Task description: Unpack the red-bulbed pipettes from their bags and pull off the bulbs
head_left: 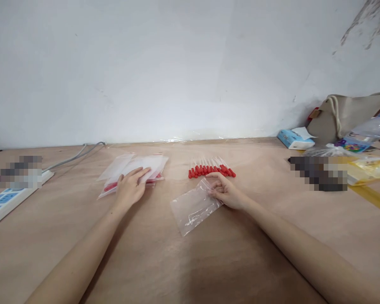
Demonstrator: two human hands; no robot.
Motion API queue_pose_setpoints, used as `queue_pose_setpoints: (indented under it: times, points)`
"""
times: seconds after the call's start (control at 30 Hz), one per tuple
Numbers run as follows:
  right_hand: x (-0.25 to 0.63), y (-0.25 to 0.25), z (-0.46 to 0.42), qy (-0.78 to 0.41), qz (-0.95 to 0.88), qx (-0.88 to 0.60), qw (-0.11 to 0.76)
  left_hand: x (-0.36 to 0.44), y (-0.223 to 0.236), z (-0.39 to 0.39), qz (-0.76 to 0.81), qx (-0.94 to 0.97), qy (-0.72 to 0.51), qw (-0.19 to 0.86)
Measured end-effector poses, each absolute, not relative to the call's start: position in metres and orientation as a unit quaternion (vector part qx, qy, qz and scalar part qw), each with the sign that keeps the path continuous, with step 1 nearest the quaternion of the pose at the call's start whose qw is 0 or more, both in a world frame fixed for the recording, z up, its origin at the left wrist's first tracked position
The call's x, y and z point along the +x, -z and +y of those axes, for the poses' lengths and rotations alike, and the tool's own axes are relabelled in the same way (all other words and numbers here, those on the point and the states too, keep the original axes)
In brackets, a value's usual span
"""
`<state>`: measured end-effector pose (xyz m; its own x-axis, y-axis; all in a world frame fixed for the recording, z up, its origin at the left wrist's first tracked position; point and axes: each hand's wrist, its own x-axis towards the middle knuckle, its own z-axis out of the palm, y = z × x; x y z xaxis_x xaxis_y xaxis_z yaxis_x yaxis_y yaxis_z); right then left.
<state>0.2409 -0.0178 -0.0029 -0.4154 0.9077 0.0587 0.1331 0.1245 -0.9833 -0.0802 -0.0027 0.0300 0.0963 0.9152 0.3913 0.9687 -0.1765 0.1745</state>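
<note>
My left hand [130,186] lies flat, fingers stretched out, on a pile of clear zip bags [136,166], some with red-tipped pieces inside. My right hand [225,191] pinches the upper corner of an empty clear plastic bag [192,207] lying on the wooden table [190,261]. Just beyond that hand lies a row of several clear droppers with red bulbs [211,168], side by side.
A white and blue power strip [6,200] with a grey cable sits at the left edge. At the right stand a blue tissue pack [294,138], a beige bag [348,114], plastic packets [365,134] and yellow items [370,168]. A white wall runs behind.
</note>
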Motion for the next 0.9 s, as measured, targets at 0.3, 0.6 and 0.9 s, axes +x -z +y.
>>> queue_pose_setpoints:
  times: [0.3, 0.6, 0.9]
  points:
    - [0.239, -0.008, -0.018, -0.705, -0.485, -0.409, 0.316, -0.013, -0.017, -0.044, -0.302, -0.935, 0.146, -0.115]
    - [0.234, -0.004, -0.019, -0.596, -0.557, -0.491, 0.304, -0.056, -0.041, -0.015, -0.476, -0.856, 0.2, 0.026]
    - [0.237, 0.0, -0.018, -0.598, -0.555, -0.48, 0.323, -0.147, -0.033, 0.035, -0.758, -0.628, 0.156, -0.079]
